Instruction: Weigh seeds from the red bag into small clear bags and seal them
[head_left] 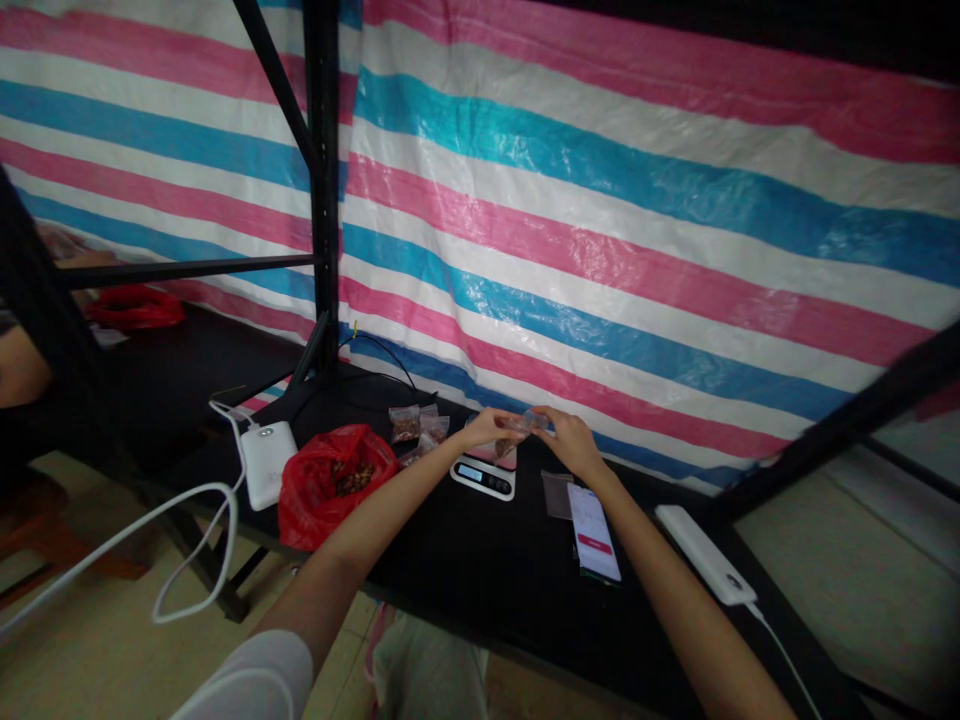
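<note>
My left hand [489, 428] and my right hand [568, 440] meet above a small digital kitchen scale [484, 482], each pinching a see-through plastic bag [534, 421]. Brown bits show low in the bag, below my left fingers; whether it touches the scale I cannot tell. The scale's display is lit, its digits too small to read. Left of it lie several small filled bags [406, 424] with brown contents. A red plastic bag [337, 487] stands open nearby, holding brown pieces. Flat see-through bags [556, 495] lie below my right hand, partly under a phone [595, 533] with a lit screen.
A white power bank [268, 465] with a white cable sits at the left edge of the black table [450, 560]. Another white power bank [705, 553] lies at the right. Black metal posts [324, 200] and a striped plastic sheet [600, 240] stand behind. Another person's arm [22, 365] shows far left.
</note>
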